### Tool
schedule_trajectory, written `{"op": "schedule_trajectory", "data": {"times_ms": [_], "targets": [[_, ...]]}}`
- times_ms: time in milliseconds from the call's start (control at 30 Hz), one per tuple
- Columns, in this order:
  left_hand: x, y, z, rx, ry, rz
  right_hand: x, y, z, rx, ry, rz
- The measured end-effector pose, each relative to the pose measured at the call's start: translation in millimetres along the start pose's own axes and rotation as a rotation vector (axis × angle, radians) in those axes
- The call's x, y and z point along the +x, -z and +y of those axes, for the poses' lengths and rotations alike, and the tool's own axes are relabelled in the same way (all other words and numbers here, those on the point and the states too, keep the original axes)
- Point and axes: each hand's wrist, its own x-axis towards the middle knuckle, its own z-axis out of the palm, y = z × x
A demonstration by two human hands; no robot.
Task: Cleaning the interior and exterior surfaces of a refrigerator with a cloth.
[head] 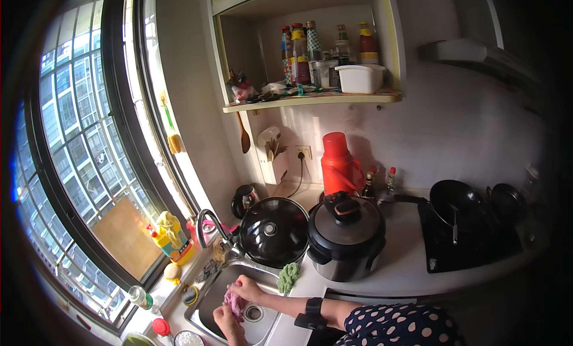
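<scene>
A pink cloth [235, 302] is stretched between my two hands over the stainless steel sink [267, 331]. My left hand [227, 322] grips its lower left part, and my right hand [247, 288] grips its upper end. Right of the cloth, the round drain [253, 313] shows in the sink floor. The curved metal faucet [214, 217] rises at the sink's back edge. A crumpled green cloth [288, 277] lies on the sink's right rim, close to my right hand.
A black wok lid [274, 232] leans behind the sink. To its right stand an electric pressure cooker [347, 238] and a red thermos flask [335, 167]. A yellow detergent bottle [172, 240] and a glass jar [140, 297] line the window side. A black pan [456, 202] sits over the cooktop.
</scene>
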Motion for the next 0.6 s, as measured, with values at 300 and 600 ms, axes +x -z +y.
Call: {"op": "schedule_trajectory", "data": {"times_ms": [300, 600], "targets": [[48, 72, -83, 0.447, -0.113, 0.211, -28, -12, -48, 0.304, 0.350, -0.540], [-4, -6, -52, 0.947, -0.332, -0.034, -37, 19, -37, -0.218, 0.753, -0.538]]}}
